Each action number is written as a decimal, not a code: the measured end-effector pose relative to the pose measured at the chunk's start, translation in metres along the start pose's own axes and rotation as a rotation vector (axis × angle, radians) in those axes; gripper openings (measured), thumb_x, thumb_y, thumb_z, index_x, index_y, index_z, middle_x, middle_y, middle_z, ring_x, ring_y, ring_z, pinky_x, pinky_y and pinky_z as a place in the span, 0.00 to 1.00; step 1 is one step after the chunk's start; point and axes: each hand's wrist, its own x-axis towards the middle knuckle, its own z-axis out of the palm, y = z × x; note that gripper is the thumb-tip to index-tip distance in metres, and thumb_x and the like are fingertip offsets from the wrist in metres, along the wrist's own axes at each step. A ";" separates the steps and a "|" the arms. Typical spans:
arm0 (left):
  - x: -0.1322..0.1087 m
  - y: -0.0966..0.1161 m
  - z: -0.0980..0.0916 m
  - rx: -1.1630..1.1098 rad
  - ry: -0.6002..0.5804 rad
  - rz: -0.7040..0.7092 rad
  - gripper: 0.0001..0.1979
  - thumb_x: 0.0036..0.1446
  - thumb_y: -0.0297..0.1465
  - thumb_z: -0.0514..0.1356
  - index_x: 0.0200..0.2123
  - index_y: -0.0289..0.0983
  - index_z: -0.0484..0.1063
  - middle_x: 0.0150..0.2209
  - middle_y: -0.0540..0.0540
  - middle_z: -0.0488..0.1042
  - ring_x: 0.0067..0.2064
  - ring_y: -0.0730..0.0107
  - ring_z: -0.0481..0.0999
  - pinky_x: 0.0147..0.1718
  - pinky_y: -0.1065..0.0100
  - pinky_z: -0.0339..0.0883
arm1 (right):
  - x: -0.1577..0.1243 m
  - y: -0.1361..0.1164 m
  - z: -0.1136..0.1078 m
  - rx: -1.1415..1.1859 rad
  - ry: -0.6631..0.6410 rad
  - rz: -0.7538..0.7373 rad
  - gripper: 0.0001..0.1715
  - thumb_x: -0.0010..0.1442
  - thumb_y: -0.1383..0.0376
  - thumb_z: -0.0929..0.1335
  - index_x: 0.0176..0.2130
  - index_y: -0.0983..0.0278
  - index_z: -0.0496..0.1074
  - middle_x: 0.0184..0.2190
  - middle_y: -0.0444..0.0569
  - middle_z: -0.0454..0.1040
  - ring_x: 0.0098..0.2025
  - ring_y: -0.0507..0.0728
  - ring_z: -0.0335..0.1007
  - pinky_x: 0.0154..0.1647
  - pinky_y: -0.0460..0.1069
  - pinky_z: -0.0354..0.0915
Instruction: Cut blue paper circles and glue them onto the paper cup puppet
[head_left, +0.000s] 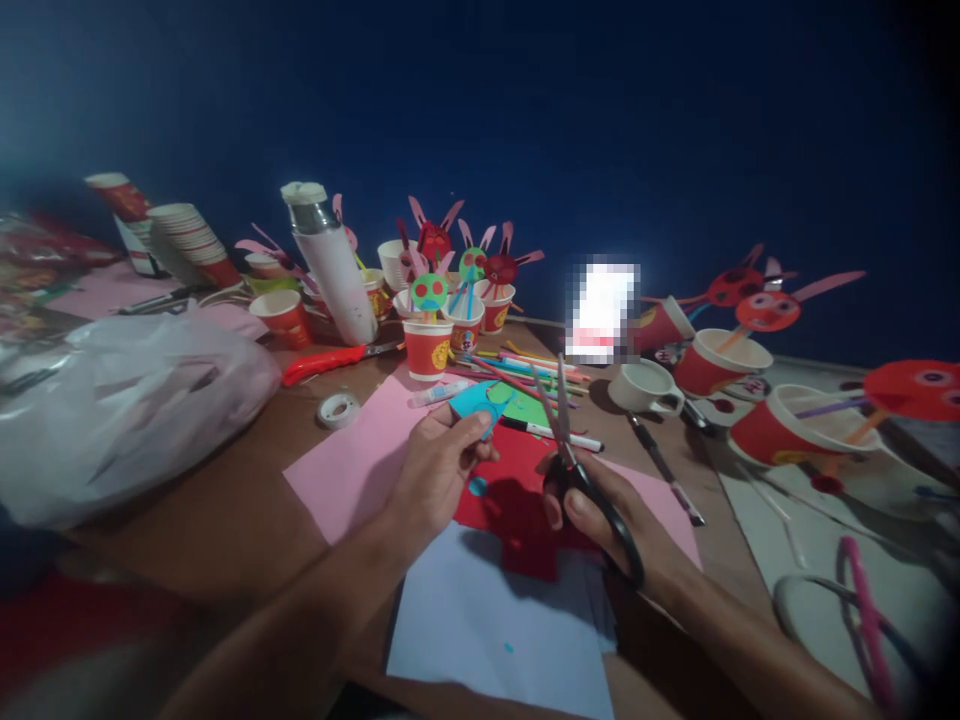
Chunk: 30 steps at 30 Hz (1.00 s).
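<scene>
The thin blue paper piece, pinched in the left grip near the green paper sheet, may tear if the black-handled metal scissors, grasped by the right grip, catch it crookedly.

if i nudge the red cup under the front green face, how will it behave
The red cup is probably light, since it looks like thin paper. It may tip easily, as the green face stands above its rim.

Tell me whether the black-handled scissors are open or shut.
Open: the scissors, held in the right hand, have their blades spread, with a visible gap between the two tips.
</scene>
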 end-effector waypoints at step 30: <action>-0.006 -0.021 0.008 -0.101 -0.053 -0.128 0.10 0.45 0.28 0.65 0.31 0.34 0.68 0.25 0.54 0.66 0.26 0.78 0.65 0.31 0.72 0.61 | -0.008 0.014 0.019 0.099 -0.124 0.019 0.21 0.58 0.49 0.63 0.39 0.64 0.65 0.29 0.45 0.65 0.30 0.52 0.60 0.29 0.45 0.60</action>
